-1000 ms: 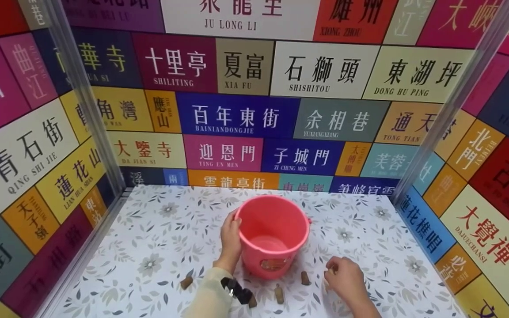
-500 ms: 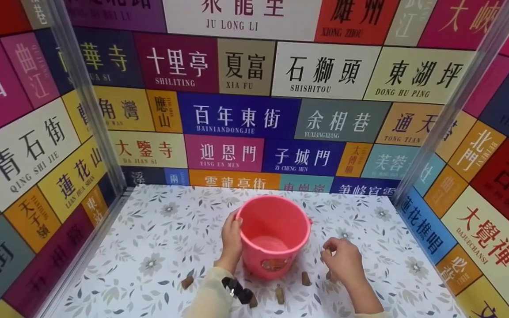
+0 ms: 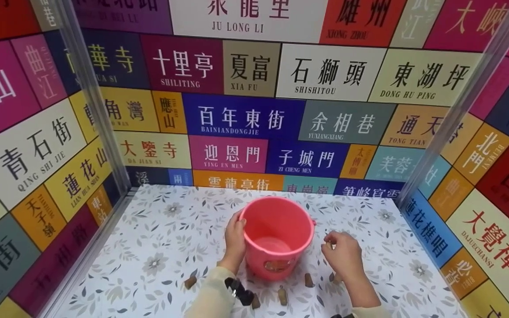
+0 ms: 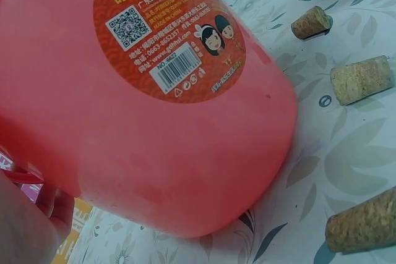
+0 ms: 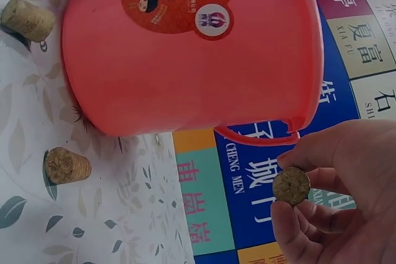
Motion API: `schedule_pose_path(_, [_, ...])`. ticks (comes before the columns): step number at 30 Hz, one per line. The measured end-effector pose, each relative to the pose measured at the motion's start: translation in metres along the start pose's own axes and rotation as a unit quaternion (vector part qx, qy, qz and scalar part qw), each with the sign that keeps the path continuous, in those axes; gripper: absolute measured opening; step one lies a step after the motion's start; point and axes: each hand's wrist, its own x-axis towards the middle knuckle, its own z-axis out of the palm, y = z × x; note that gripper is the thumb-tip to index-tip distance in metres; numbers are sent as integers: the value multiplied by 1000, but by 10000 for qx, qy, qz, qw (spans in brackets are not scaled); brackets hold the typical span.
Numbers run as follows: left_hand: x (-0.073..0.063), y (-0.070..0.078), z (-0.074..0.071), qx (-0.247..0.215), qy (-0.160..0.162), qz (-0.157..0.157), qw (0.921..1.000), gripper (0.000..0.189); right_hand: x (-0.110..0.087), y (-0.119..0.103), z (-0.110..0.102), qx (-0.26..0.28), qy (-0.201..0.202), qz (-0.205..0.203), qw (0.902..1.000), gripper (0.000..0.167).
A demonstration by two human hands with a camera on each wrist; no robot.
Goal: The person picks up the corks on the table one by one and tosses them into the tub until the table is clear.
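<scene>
A pink plastic bucket (image 3: 276,247) stands upright on the patterned tabletop, and nothing shows inside it. My left hand (image 3: 235,240) grips its left rim; a bucket label (image 4: 170,35) faces the left wrist camera. To the right of the bucket, my right hand (image 3: 343,256) is raised above the table. It pinches a cork (image 5: 291,185) between thumb and fingers, end-on to the right wrist camera. Several more corks lie in front of the bucket, among them one cork (image 3: 309,279) near its base and another cork (image 3: 190,282) left of my forearm.
The bucket's handle (image 5: 260,137) hangs along its far side. A cork (image 3: 335,278) lies partly behind my right wrist. Colourful sign-covered panels (image 3: 241,117) wall in the back and both sides, with clear corner posts (image 3: 100,110). The white leaf-print tabletop (image 3: 148,234) spreads around the bucket.
My right hand has risen from low beside the corks to a higher spot right of the bucket, with a cork between its fingers. The left hand keeps its grip on the rim.
</scene>
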Motion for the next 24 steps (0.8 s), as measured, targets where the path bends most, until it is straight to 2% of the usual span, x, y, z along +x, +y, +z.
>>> schedule_pose_path(15, [0, -1, 0, 20, -9, -91, 10000, 44, 23, -13, -8, 64, 118, -12, 9999, 14])
schedule_pose_path(21, [0, 1, 2, -87, 149, 212, 9996, 44, 30, -19, -10, 157, 306, -129, 9993, 15])
schedule_pose_path(24, [-2, 1, 3, -156, 146, 200, 9996, 44, 32, -22, -10, 228, 364, -159, 9990, 14])
